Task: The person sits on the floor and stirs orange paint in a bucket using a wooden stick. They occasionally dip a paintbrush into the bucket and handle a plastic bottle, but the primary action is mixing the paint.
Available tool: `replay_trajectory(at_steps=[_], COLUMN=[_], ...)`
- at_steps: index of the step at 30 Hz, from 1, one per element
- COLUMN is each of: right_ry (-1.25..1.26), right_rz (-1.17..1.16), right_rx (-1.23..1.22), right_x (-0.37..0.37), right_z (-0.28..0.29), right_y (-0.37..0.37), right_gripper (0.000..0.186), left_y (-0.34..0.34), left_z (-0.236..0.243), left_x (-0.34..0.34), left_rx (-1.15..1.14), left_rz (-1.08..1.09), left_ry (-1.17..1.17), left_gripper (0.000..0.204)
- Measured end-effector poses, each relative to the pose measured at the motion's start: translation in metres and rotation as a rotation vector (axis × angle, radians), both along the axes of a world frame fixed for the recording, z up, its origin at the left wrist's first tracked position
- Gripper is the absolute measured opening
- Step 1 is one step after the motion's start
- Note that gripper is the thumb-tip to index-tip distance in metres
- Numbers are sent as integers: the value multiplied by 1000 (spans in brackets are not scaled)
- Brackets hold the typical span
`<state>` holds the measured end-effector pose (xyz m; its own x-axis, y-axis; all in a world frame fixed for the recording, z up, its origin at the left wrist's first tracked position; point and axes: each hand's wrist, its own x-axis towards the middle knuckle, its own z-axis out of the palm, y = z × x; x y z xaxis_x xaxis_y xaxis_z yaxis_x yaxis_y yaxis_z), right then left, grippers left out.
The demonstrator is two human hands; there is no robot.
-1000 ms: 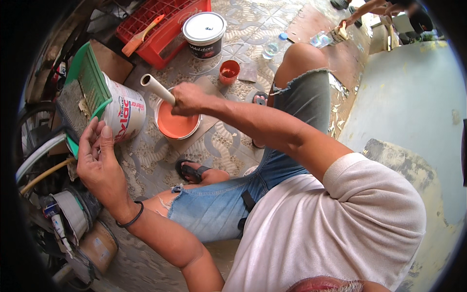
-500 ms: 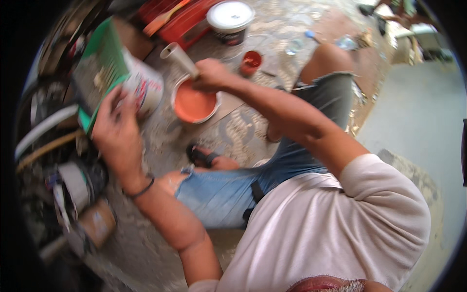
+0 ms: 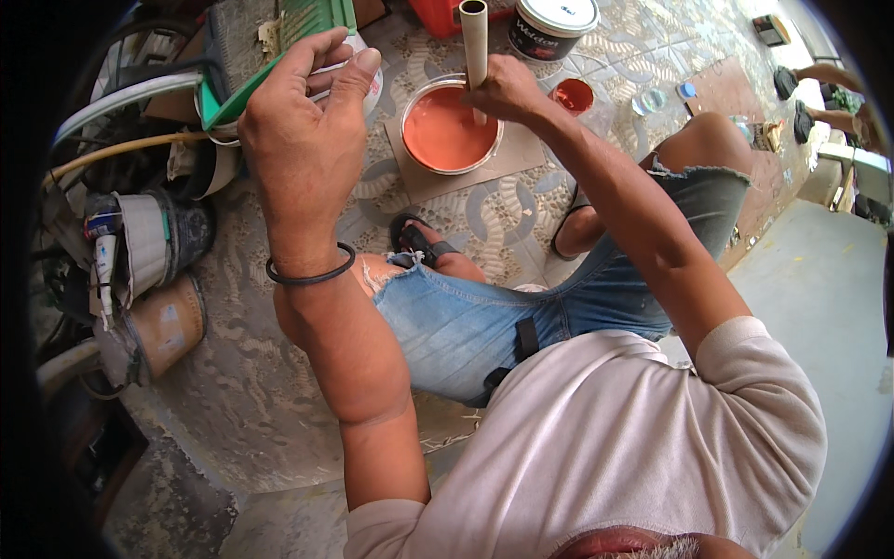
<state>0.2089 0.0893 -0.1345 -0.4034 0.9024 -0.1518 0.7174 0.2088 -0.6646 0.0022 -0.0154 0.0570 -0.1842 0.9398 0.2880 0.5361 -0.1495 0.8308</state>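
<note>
My right hand [image 3: 503,86] is closed round a pale tube [image 3: 473,42], whose lower end stands in a bucket of orange paint [image 3: 442,130] resting on cardboard [image 3: 433,186]. My left hand [image 3: 307,130] is raised at the left, fingers loosely bent and apart, holding nothing I can see. It overlaps the view of a green paint tray [image 3: 228,107] on a white bucket [image 3: 363,98]; whether it touches either is unclear. A small red cup of paint [image 3: 574,93] sits right of the paint bucket.
A lidded tub [image 3: 549,42], red crate [image 3: 438,14] and plastic bottles [image 3: 649,101] are on the patterned floor [image 3: 503,224]. Hoses, buckets [image 3: 140,242] and clutter line the left. At the upper right are another person's legs [image 3: 827,119] beside a pale board [image 3: 792,270].
The view has swung, shifting the floor items in the picture. The tube in my right hand has gone from tilted to nearly upright. My left hand appears higher, over the tray's image.
</note>
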Motion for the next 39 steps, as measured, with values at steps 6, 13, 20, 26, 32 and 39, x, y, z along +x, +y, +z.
replay_trajectory(at_steps=[6, 13, 20, 26, 32, 39], right_ry=[389, 93, 183, 217, 24, 357], right_rz=[-66, -20, -29, -44, -90, 7], right_rx=[71, 240, 15, 78, 48, 91], right_x=[-17, -17, -14, -32, -8, -32], right_z=[-68, 2, -23, -9, 17, -21], right_y=[-19, -4, -31, -21, -17, -34], right_gripper=[17, 18, 21, 21, 18, 19], left_y=[12, 1, 4, 4, 6, 9], left_z=[8, 9, 10, 12, 6, 7], left_x=[19, 14, 21, 22, 19, 27], left_rx=[-33, -40, -52, -43, -73, -6], left_rz=[-65, -47, -79, -59, -55, -84], left_ry=[-36, 15, 33, 52, 55, 59], left_gripper=[30, 31, 31, 32, 31, 33])
